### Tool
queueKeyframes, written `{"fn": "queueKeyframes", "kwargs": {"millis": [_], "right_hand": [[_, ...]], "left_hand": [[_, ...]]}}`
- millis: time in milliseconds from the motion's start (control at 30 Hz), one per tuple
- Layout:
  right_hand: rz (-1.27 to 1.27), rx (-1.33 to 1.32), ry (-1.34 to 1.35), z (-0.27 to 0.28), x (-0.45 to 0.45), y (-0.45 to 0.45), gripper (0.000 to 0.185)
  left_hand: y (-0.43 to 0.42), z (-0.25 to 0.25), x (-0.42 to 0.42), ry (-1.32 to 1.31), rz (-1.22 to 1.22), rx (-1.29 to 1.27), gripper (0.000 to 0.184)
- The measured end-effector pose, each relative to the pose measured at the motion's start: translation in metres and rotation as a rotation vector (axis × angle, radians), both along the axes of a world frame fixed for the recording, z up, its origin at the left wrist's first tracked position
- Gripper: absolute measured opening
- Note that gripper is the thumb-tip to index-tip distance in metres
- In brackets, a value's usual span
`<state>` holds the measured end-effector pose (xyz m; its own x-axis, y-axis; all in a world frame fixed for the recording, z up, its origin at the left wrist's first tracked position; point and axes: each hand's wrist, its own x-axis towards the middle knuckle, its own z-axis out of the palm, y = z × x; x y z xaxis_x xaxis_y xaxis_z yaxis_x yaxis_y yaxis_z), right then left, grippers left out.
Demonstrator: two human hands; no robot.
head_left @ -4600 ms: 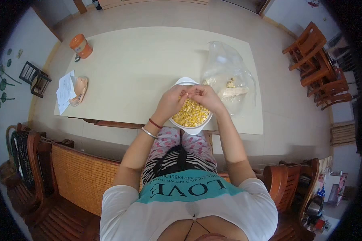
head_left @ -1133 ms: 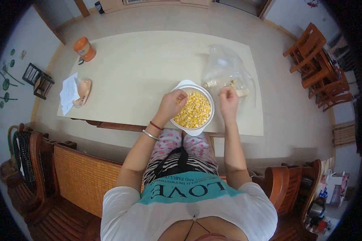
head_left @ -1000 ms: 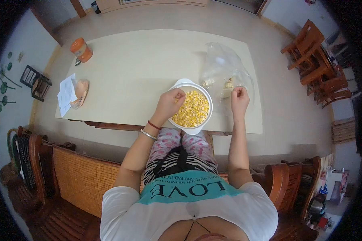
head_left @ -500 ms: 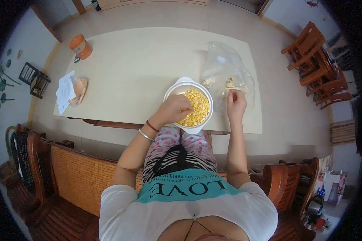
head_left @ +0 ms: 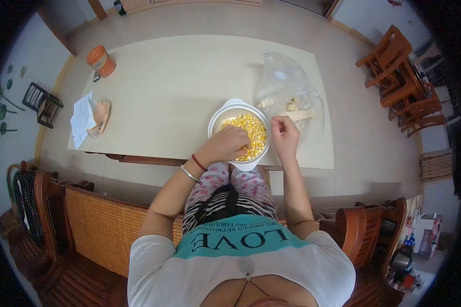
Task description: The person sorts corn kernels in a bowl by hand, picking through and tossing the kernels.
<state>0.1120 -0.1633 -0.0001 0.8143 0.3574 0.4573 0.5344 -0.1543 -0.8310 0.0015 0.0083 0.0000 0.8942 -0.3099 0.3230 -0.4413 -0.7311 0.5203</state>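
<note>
A white bowl with two handles stands near the table's front edge and holds yellow corn kernels. My left hand reaches over the bowl's left side, its bent fingers at the kernels; whatever its fingertips hold is hidden. Just right of the bowl, my right hand hovers with its fingers pressed together; anything between them is too small to make out. Behind it lies a clear plastic bag, with pale corn cobs at its lower part.
The pale table carries an orange canister at the back left. Papers and an orange-toned package lie at its left edge. Wooden chairs stand at the far right.
My left hand has moved down and right, from the bowl's left rim into the kernels. My right hand went out to the bag side and has come back left, close to the bowl.
</note>
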Motion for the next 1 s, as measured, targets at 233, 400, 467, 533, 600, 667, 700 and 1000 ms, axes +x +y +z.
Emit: {"fn": "queueKeyframes", "kwargs": {"millis": [233,400,467,533,600,667,700,1000], "right_hand": [[0.23,0.144,0.423,0.001,-0.01,0.03,0.006],[0.313,0.102,0.521,-0.02,-0.006,0.044,0.008],[0.323,0.118,0.496,-0.021,-0.006,0.046,0.009],[0.28,0.088,0.465,-0.016,-0.008,0.043,0.009],[0.274,0.057,0.427,-0.015,-0.012,0.042,0.008],[0.304,0.027,0.38,-0.015,-0.014,0.042,0.009],[0.312,0.018,0.384,-0.014,-0.014,0.042,0.01],[0.332,-0.04,0.362,-0.018,-0.014,0.039,0.009]], "left_hand": [[0.005,0.011,0.001,0.176,0.248,-0.503,0.004],[0.009,0.003,0.013,0.256,0.306,-1.116,0.004],[0.008,0.001,0.018,0.251,0.279,-1.18,0.007],[0.011,-0.006,0.021,0.285,0.313,-1.179,0.007],[0.012,-0.009,0.021,0.311,0.326,-1.194,0.007],[0.012,-0.007,0.02,0.329,0.318,-1.223,0.007],[0.012,-0.007,0.02,0.327,0.33,-1.23,0.007],[0.01,-0.009,0.02,0.301,0.398,-1.214,0.008]]}}
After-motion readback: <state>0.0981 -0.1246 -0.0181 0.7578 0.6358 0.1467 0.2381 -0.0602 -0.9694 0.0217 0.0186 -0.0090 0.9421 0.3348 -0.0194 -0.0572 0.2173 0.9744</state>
